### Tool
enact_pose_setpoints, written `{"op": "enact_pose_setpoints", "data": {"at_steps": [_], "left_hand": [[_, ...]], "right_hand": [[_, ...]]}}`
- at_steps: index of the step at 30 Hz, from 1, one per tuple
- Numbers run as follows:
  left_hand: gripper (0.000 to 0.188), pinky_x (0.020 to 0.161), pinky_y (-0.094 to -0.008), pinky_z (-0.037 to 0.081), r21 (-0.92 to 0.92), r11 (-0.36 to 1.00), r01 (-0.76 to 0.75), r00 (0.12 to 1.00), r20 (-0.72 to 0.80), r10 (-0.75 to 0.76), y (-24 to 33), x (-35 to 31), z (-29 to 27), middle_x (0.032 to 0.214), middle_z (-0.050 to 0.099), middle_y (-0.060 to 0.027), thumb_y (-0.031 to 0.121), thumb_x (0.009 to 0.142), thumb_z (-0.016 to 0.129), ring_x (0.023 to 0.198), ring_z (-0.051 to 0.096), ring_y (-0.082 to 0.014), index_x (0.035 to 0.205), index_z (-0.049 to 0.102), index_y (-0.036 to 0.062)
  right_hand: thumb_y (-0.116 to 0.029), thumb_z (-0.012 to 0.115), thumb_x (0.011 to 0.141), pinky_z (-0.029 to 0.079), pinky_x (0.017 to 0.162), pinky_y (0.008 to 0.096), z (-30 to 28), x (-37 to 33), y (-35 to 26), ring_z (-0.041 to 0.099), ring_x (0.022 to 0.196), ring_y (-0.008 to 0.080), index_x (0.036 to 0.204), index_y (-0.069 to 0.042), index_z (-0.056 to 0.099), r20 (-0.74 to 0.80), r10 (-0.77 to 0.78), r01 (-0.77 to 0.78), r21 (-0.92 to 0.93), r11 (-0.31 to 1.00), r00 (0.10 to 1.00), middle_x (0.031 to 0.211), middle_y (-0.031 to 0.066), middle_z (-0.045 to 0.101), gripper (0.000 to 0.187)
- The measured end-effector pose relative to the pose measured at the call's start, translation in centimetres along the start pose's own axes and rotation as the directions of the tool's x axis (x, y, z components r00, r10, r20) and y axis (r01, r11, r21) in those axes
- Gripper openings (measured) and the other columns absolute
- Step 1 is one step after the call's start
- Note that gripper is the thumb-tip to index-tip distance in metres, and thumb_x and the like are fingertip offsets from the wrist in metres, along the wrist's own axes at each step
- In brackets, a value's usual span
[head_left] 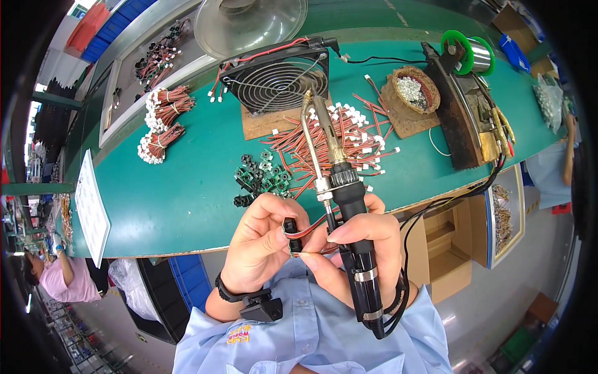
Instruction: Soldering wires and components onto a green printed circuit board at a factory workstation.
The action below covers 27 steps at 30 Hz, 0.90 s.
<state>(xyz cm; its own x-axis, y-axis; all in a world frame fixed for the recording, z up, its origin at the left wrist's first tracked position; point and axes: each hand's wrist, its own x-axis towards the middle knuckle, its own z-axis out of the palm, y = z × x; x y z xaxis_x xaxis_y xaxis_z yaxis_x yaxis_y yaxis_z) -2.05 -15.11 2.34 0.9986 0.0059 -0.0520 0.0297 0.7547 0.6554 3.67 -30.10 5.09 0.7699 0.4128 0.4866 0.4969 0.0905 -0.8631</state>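
Near the table's front edge, my left hand (256,249) pinches a small black component (290,227) between thumb and fingers. My right hand (381,240) is wrapped round a black soldering iron (350,193) with a metal feed tube alongside; its tip points away from me, toward the fan. A red and black wire (314,228) runs from the component to my right fingers, which also touch the component's lower end. Just beyond my left hand lies a pile of small black and green parts (265,176). Red and black wires with white connectors (349,140) spread behind the iron.
A black fan (277,84) stands on a wooden board at the back. Right of it are a bowl of pale pellets (413,91), a solder spool (476,55) and a dark metal stand (458,118). Wire bundles (161,142) and a white sheet (92,209) lie left.
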Motion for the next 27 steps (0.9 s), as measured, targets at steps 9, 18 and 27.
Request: {"op": "enact_pose_setpoints", "data": {"at_steps": [9, 18, 27], "left_hand": [[0.025, 0.08, -0.0309, 0.044, -0.024, 1.0, 0.018, 1.0, 0.0, -0.018, -0.23, 0.02, -0.04, 0.097, 0.054, -0.0079, 0.015, 0.088, 0.062, 0.09, 0.054, -0.0172, 0.106, 0.049, 0.006], [0.025, 0.079, -0.0305, 0.043, -0.002, 1.0, 0.003, 1.0, 0.019, -0.003, -0.08, 0.09, -0.21, 0.097, 0.054, -0.0083, 0.014, 0.088, 0.062, 0.09, 0.053, -0.0172, 0.106, 0.049, 0.005], [0.025, 0.078, -0.0294, 0.044, -0.001, 1.0, 0.02, 1.0, -0.002, -0.02, 0.14, 0.08, -0.02, 0.097, 0.054, -0.0085, 0.015, 0.087, 0.062, 0.09, 0.053, -0.017, 0.106, 0.049, 0.0042]], "right_hand": [[0.0, 0.076, 0.068, 0.029, 0.095, 0.0395, -0.07, -0.26, -0.05, 0.062, 0.081, 0.0144, 0.1, -0.011, 0.045, 0.012, 0.019, -0.019, 0.001, 1.0, 1.0, 0.079, 0.0001, 0.063, 0.046], [0.0, 0.078, 0.066, 0.027, 0.096, 0.041, -0.26, -0.02, -0.06, 0.062, 0.082, 0.0135, 0.101, -0.012, 0.047, 0.025, 0.01, -0.01, -0.033, 0.999, 1.0, 0.089, -0.0013, 0.059, 0.048], [-0.004, 0.08, 0.065, 0.027, 0.098, 0.0424, -0.52, 0.32, -0.14, 0.06, 0.083, 0.0138, 0.101, -0.013, 0.048, 0.054, 0.009, -0.005, -0.084, 0.996, 0.999, 0.093, -0.0024, 0.055, 0.049]]}}
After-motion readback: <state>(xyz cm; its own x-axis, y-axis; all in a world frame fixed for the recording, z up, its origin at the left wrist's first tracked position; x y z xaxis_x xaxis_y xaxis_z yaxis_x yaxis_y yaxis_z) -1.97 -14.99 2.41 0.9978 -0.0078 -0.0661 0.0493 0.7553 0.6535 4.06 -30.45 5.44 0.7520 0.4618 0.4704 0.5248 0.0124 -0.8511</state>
